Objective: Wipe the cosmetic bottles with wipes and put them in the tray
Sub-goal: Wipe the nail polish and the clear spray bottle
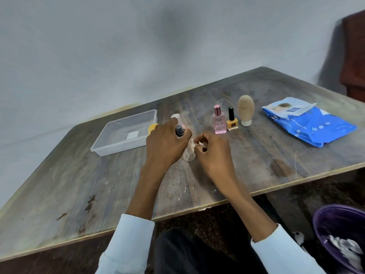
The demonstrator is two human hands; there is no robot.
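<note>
Gripping a clear spray bottle near its dark top, your left hand holds it tilted over the worn table, while your right hand pinches a crumpled wipe against its side — clear tray just left, pink bottle, yellow polish, beige tube and blue wipes pack standing beyond.

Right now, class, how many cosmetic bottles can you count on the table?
At least 5. Three stand in a row: pink perfume bottle, yellow nail polish, beige tube. A clear spray bottle is in the hands. A yellow-capped item is partly hidden behind the left hand; more may hide there.
</note>
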